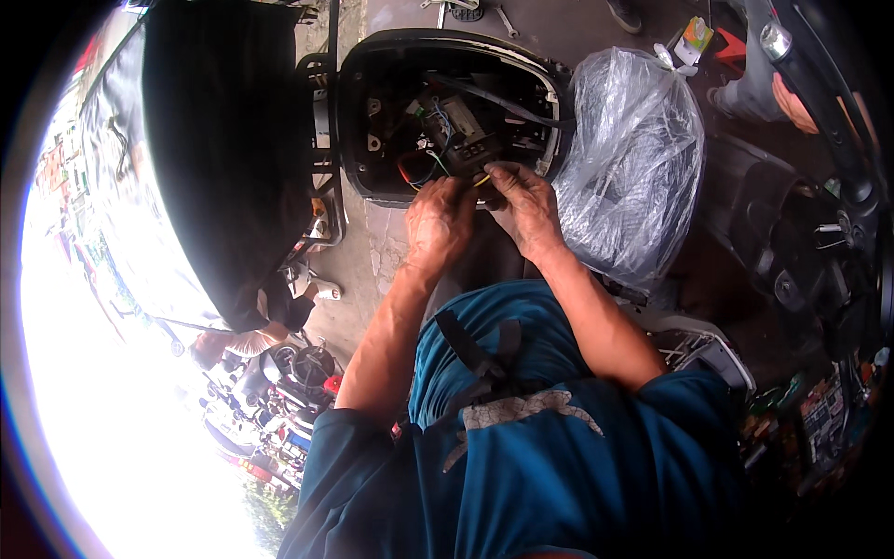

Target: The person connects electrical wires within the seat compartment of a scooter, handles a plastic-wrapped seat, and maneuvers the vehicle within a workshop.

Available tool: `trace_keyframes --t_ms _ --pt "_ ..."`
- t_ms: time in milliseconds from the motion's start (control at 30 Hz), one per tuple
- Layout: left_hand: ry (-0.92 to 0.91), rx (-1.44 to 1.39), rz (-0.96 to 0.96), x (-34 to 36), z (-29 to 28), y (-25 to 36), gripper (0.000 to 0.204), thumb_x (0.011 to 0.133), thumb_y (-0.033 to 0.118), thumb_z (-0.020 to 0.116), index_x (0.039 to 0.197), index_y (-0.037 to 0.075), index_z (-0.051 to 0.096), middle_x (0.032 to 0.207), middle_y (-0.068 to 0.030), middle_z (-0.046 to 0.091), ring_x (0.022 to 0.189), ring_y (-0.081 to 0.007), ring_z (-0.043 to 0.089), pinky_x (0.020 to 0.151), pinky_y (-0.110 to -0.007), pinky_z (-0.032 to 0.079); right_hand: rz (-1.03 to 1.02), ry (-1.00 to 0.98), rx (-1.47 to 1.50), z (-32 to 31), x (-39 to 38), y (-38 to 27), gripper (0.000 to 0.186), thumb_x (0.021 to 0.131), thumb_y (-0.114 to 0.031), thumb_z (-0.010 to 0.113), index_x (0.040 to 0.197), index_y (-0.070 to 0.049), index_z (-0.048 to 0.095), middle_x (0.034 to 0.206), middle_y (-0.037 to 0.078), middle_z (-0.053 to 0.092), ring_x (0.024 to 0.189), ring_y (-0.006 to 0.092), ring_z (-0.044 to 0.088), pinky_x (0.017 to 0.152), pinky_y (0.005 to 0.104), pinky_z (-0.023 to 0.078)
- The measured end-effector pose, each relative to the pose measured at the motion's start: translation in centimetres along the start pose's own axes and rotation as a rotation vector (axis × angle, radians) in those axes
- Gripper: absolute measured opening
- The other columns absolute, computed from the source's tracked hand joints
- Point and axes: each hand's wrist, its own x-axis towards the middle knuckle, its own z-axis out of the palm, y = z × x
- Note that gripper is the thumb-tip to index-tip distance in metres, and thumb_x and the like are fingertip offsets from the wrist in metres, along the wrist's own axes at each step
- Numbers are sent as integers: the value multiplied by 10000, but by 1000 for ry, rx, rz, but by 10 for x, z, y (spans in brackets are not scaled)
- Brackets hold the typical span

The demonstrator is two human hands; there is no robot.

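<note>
My left hand (438,222) and my right hand (523,207) meet at the near rim of an open black scooter compartment (372,56). Both pinch thin wires (480,179), one of them yellow, that run from a dark electrical module (470,140) inside. More red, blue and white wiring (419,168) lies in the compartment behind my fingers. What sits under my fingertips is hidden.
A clear plastic bag (633,149) covers something to the right of the compartment. A black seat or cover (223,149) stands raised on the left. Another person's hand (792,102) rests on a dark scooter body at the upper right. Tools lie on the concrete beyond.
</note>
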Motion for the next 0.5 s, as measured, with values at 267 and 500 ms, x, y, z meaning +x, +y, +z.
trace_keyframes --t_ms 267,500 --pt "21 30 40 -6 12 -22 106 799 108 588 881 45 611 822 -135 596 813 -337 559 701 -424 454 18 20 -40 2 12 -5 228 876 -232 626 993 -37 630 878 30 641 751 121 600 700 242 471" --pt "-32 7 -12 -9 26 -18 97 793 89 591 880 47 604 828 -137 593 815 -340 556 702 -434 460 89 80 -61 0 19 -12 225 851 -252 644 961 -57 622 782 35 617 682 127 584 631 259 463"
